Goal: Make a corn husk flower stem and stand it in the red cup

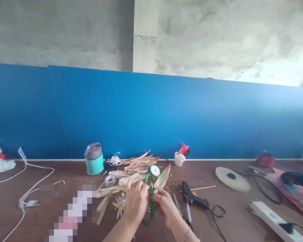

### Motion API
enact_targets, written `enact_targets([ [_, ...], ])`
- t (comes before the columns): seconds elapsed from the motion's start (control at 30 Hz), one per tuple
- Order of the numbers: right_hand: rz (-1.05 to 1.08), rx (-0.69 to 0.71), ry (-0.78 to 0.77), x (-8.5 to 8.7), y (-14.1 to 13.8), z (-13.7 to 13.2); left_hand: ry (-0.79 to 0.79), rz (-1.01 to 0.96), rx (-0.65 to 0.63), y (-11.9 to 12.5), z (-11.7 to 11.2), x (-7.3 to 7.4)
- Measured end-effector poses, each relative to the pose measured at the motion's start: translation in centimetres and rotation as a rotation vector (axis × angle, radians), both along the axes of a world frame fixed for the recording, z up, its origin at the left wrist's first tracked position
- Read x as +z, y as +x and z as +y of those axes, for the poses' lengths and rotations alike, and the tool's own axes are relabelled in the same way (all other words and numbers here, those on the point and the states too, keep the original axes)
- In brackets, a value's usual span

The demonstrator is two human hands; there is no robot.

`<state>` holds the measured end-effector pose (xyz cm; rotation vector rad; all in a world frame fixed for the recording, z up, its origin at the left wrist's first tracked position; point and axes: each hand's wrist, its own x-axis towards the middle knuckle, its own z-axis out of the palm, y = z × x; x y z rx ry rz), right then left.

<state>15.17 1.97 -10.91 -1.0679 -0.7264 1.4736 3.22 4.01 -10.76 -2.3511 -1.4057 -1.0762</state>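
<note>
Green ribbon (pixel 152 210) runs between my two hands and hangs in a loop below them. My left hand (pixel 137 201) is closed with the ribbon at its fingers. My right hand (pixel 164 203) pinches the ribbon between thumb and fingers, close beside the left. The ribbon's upper part leads toward a green ribbon spool (pixel 155 171) with a white centre, just beyond the hands. Dried corn husks (pixel 131 179) lie spread under and behind my left hand, with one husk (pixel 163 177) upright-angled beside the spool. What my left fingertips do is partly hidden.
At right lie a black glue gun (pixel 194 196) with a cord, scissors (pixel 176 201), a thin stick (pixel 204 188) and a white power strip (pixel 275 215). Tape rolls (pixel 110 180), a turquoise flask (pixel 94 163) and a white cup (pixel 179 159) stand behind. White cables (pixel 22 201) trail at left.
</note>
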Motion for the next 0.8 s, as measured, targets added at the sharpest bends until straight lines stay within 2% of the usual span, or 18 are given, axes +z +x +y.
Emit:
enact_targets([
  [0.2,0.081,0.035,-0.057,-0.1,0.1,0.4,0.014,0.006,-0.01,0.2,-0.1,-0.1],
  [0.37,0.075,-0.026,0.002,0.1,-0.7,0.2,-0.022,-0.015,-0.018,0.1,-0.2,0.2],
  [0.53,0.03,-0.103,-0.003,-0.1,-1.2,0.0,-0.038,-0.055,-0.006,-0.1,-0.2,0.4],
  [0.8,0.035,-0.172,0.06,-0.5,-1.6,0.0,-0.04,-0.012,0.014,-0.1,0.0,0.5],
])
